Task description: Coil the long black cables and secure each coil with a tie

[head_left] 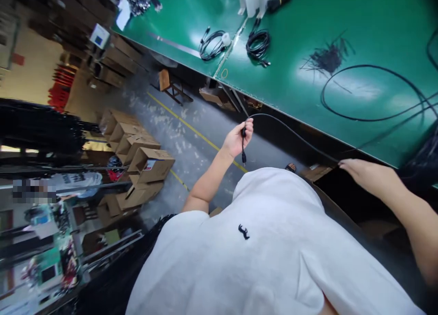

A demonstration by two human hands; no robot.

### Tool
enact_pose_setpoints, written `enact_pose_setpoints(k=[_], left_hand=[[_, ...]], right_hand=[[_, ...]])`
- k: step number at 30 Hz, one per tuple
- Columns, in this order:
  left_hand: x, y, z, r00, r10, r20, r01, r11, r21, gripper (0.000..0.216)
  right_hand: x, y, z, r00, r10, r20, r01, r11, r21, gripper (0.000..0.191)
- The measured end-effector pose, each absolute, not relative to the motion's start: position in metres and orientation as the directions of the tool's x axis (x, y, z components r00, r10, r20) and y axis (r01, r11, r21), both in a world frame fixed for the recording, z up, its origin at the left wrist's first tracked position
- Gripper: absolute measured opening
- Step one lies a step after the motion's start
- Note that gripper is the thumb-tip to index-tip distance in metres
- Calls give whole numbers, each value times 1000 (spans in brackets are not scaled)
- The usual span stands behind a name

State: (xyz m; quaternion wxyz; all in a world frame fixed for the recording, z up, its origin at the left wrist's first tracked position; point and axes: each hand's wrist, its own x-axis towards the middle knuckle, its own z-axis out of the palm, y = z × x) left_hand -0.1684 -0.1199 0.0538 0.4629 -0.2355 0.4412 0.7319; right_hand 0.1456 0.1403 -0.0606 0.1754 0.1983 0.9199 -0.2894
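My left hand (238, 138) is closed around a black cable (290, 127) near one end, and a plug (244, 157) dangles below the fingers. From there the cable arcs across to my right hand (359, 171), which pinches it in front of the table's edge. Beyond the right hand, more of the cable runs onto the green table (294, 87), where a wide black loop (362, 120) lies. Two coiled cables, one with a white piece on it (212, 45) and one all black (258, 45), rest farther left on the tabletop.
A heap of thin black strips (326, 59) lies on the table, with a rubber band (224, 73) near its edge. White containers (252, 0) stand at the back. Open cardboard boxes (150, 164) and a wooden stool (164, 80) are on the floor. Another person (75, 182) is at far left.
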Motion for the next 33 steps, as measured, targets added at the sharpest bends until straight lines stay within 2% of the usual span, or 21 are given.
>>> enact_pose_setpoints(k=[3, 5, 8, 11, 17, 23, 26, 28, 31, 33], left_hand=[[-150, -108, 43, -446, 506, -738, -834, 63, 548, 18], [-129, -101, 36, -391, 588, -708, -723, 280, 632, 14], [-104, -97, 35, -169, 740, -651, -526, 491, 694, 13], [-93, -98, 41, 28, 792, -610, -458, 553, 696, 14], [-87, -95, 47, 76, 747, -660, -683, 521, 511, 32], [-87, -88, 54, 103, 686, -720, -771, 513, 378, 23], [-97, -93, 61, 110, 633, -766, -809, 505, 301, 25], [-110, -101, 69, 6, 628, -779, -857, 405, 319, 29], [-133, -113, 84, -336, 599, -727, -860, 120, 497, 32], [-143, -118, 92, -497, 559, -664, -801, -1, 599, 33]], right_hand=[[130, 96, -24, -939, 3, -344, 237, 732, -639, 38], [102, 76, 8, -967, -73, -243, 139, 647, -750, 40], [61, 72, 37, -989, -3, -150, 111, 653, -749, 40], [42, 84, 40, -990, 78, -114, 136, 691, -710, 36], [42, 92, 30, -991, 99, -90, 130, 554, -823, 35], [32, 89, 28, -993, 79, -89, 115, 467, -877, 36], [38, 110, 2, -981, 170, -95, 162, 439, -884, 37], [55, 132, -28, -932, 324, -163, 298, 429, -853, 39], [93, 150, -71, -811, 507, -294, 539, 450, -712, 37], [116, 135, -83, -847, 409, -339, 527, 562, -638, 31]])
